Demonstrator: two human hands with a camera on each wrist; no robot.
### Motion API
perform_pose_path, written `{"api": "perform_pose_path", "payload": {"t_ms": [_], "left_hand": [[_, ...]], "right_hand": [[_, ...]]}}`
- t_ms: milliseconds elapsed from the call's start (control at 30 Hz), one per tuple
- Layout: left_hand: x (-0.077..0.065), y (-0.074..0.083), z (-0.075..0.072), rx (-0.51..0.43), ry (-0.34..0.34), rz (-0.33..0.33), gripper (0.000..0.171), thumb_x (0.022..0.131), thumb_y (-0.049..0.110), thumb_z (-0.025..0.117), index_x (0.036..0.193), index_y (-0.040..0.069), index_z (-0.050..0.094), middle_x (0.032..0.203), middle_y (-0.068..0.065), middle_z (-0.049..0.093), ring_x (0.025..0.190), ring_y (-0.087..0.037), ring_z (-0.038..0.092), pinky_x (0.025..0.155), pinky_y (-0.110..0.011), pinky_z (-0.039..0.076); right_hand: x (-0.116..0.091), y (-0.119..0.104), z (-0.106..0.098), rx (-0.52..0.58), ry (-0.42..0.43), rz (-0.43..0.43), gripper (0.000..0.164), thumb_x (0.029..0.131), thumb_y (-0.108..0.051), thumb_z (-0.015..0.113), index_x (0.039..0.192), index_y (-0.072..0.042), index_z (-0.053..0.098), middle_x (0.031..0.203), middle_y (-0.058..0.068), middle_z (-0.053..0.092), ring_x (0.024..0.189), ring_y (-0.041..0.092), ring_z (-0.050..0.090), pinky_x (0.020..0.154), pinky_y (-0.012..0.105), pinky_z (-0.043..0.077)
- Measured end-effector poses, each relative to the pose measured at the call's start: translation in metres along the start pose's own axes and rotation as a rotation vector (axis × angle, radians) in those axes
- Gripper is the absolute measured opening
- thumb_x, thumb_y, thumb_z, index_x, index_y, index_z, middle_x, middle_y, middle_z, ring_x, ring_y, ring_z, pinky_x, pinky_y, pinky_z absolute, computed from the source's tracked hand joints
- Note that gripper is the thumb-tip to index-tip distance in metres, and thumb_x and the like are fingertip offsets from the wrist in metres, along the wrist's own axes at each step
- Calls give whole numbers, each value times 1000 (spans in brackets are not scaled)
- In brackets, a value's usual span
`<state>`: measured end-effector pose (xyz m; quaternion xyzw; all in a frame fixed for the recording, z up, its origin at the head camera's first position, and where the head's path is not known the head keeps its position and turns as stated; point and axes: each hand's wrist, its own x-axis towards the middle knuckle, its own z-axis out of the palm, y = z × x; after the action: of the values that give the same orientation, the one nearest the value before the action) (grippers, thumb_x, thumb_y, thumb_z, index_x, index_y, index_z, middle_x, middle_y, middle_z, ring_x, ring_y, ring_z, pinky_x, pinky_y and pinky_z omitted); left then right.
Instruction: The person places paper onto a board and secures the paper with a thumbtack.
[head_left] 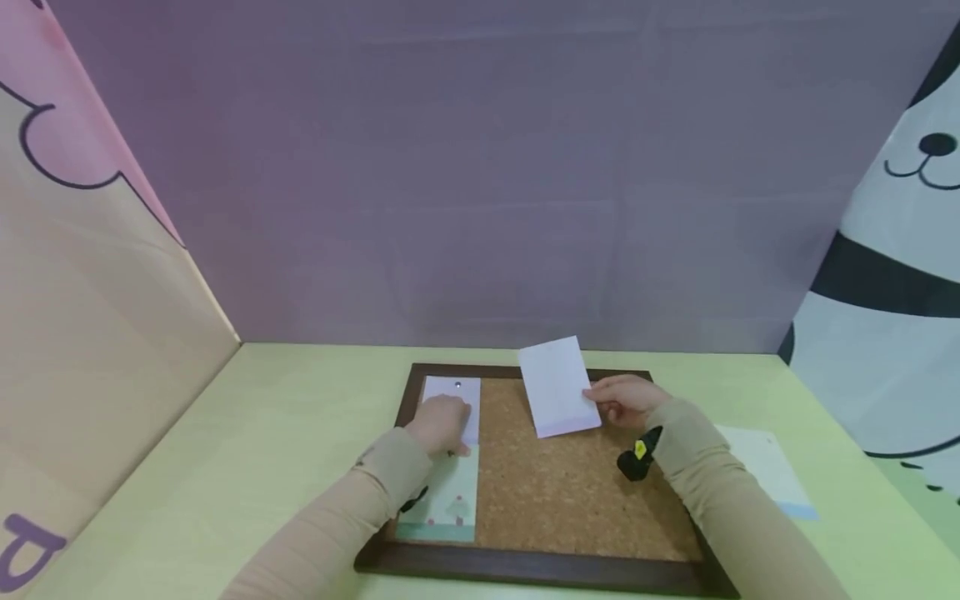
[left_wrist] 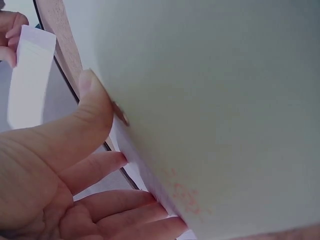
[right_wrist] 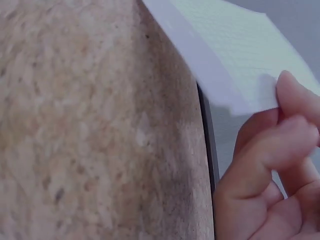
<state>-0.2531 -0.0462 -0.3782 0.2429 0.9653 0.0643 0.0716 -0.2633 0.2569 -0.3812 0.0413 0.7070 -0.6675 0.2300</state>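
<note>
Right hand (head_left: pixel 624 397) edge-pinches lilac-edged notecard (head_left: pixel 558 387), likely keeping its face clear; left hand (head_left: pixel 439 423), fingers extended, touches far-left lilac card (head_left: pixel 467 390), probably steadying it.

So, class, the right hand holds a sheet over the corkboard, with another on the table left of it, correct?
Wrong side: the head view shows the other sheet on the table right of the corkboard. The right hand does hold a sheet over it.
</note>
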Motion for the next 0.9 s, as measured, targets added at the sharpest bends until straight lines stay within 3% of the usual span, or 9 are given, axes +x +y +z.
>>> {"api": "perform_pose_path", "payload": {"t_ms": [133, 300, 433, 500, 633, 900], "left_hand": [[1, 0, -1, 18, -2, -7, 35, 68, 25, 84, 86, 3, 63, 82, -12, 65, 80, -27, 62, 75, -38, 52], [3, 1, -2, 6, -12, -18, 42, 69, 24, 84, 98, 0, 65, 90, -14, 66, 86, -29, 63, 79, -39, 52], [2, 1, -3, -17, -17, -25, 50, 69, 23, 84, 108, -2, 65, 96, -16, 67, 92, -31, 63, 84, -40, 51], [1, 1, -2, -21, -13, -25, 48, 69, 23, 84, 106, -2, 65, 95, -16, 67, 90, -30, 63, 83, -40, 51], [2, 1, -1, -30, -7, -24, 45, 68, 23, 84, 102, -1, 66, 91, -15, 67, 87, -30, 63, 80, -40, 52], [2, 1, 2, -50, -21, -38, 54, 70, 23, 83, 113, -2, 63, 100, -17, 67, 96, -32, 63, 87, -41, 51]], "right_hand": [[-2, -4, 3, -39, 34, 12, 21, 92, -4, 55, 76, -14, 63, 60, -8, 57, 53, -2, 49, 49, 10, 40], [-6, -9, 7, -181, 105, 16, 7, 89, -5, 61, 82, -7, 63, 58, -7, 56, 53, -1, 49, 49, 12, 41], [-7, -9, 10, -314, 155, 29, 7, 85, -2, 65, 79, -2, 62, 55, -6, 54, 51, 1, 49, 50, 13, 43], [-8, -8, 12, -359, 167, 36, 9, 84, -1, 66, 77, 0, 62, 55, -5, 54, 50, 2, 51, 50, 14, 45], [-8, -8, 17, -381, 179, 59, 11, 84, -1, 66, 75, -1, 60, 57, -4, 56, 51, 2, 54, 52, 15, 48], [-2, -6, 32, -338, 160, 103, 7, 85, -2, 65, 82, 2, 60, 60, -2, 58, 54, 3, 57, 52, 14, 49]]}}
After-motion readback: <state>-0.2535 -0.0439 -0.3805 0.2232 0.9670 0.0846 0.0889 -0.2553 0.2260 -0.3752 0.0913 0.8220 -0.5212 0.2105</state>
